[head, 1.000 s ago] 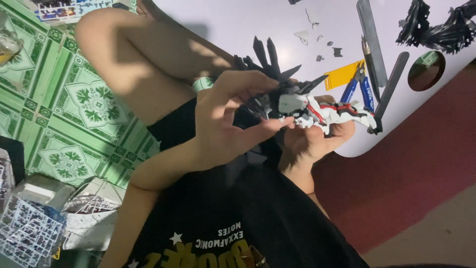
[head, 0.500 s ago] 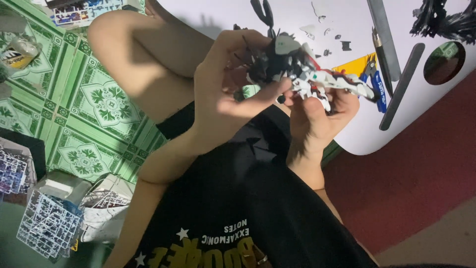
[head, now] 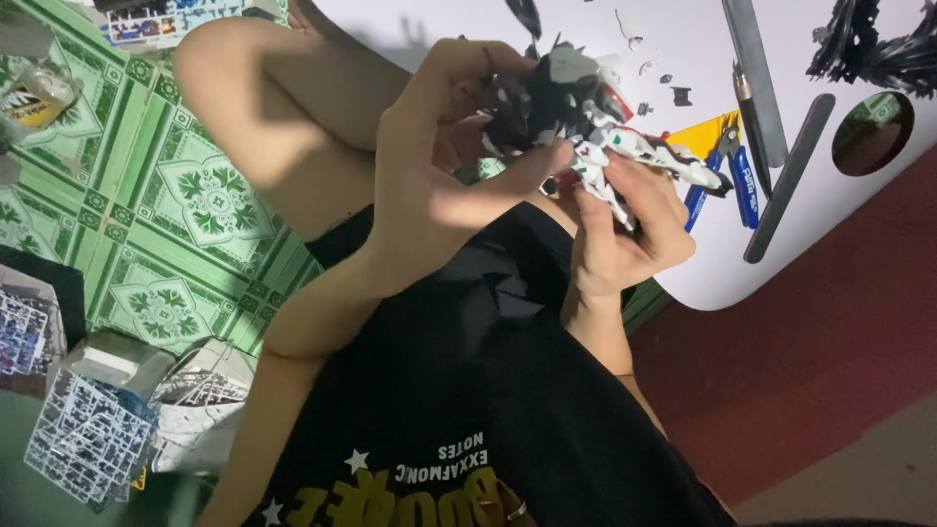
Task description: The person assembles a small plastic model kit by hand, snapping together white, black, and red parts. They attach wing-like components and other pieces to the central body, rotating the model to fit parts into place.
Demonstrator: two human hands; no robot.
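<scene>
A model robot [head: 595, 137], white and black with red touches, is held above the lap, at the near edge of a white table [head: 703, 273]. Its dark upper part is pinched by the left hand [head: 439, 166]; its white legs are gripped by the right hand [head: 625, 229]. Blue-handled nippers [head: 742, 181] and grey files [head: 786, 181] are laid just right of it. Grey sprues [head: 88, 439] are seen at lower left.

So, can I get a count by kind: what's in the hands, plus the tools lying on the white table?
Model figure, held by left hand and right hand: 1
Grey sanding sticks: 2
Blue-handled nippers: 1
Slim pen-like tool: 1
Total: 5
</scene>
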